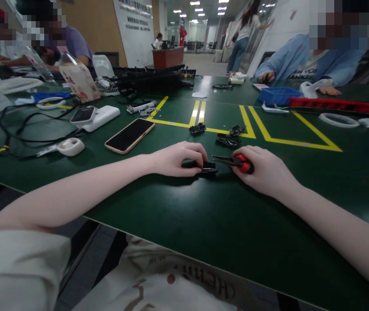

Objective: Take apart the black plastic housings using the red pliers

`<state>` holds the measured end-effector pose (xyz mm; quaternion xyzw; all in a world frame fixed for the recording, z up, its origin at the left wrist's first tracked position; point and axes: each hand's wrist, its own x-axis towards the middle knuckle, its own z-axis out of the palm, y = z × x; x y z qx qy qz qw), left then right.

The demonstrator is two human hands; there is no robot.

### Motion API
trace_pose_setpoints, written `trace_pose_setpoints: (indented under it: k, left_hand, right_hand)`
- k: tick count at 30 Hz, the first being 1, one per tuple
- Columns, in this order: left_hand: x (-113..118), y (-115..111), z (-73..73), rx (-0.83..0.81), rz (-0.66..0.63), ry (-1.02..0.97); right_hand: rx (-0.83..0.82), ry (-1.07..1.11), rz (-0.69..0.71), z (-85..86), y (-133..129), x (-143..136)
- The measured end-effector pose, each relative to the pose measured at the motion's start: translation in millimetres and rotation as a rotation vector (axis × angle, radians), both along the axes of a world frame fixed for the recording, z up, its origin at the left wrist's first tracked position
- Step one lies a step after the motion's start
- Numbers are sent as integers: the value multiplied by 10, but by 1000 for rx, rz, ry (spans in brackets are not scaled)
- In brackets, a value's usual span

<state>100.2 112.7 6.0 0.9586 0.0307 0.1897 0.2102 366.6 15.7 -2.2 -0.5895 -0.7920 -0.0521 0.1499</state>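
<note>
Between the thumb and fingers of my left hand (184, 159) is the left end of a small black plastic part (209, 167), low over the green tabletop. My right hand (262, 168) is wrapped round the red handles of needle-nose pliers (231, 160). Their dark jaws point left, close to the black part, and whether they touch it I cannot tell. Just beyond my hands lie more black parts of a similar look: one at the right (228, 140), a smaller one behind it (236, 130), and another further left (197, 128).
Left of my hands lie a phone (130, 135), a white power bank (102, 118) and a tape roll (71, 147). Yellow tape lines (171, 124) mark the green table (184, 216). A blue tray (280, 96) and red strip (340, 106) sit at the right, before a seated person in blue (301, 56).
</note>
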Motion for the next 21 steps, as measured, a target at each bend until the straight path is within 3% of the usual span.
trace_pose_setpoints:
  k: [10, 21]
  left_hand:
    - [57, -28, -50, -8, 54, -25]
    - [116, -45, -121, 118, 110, 11]
  right_hand:
    - [59, 58, 42, -32, 1, 2]
    - [135, 50, 152, -42, 1, -40]
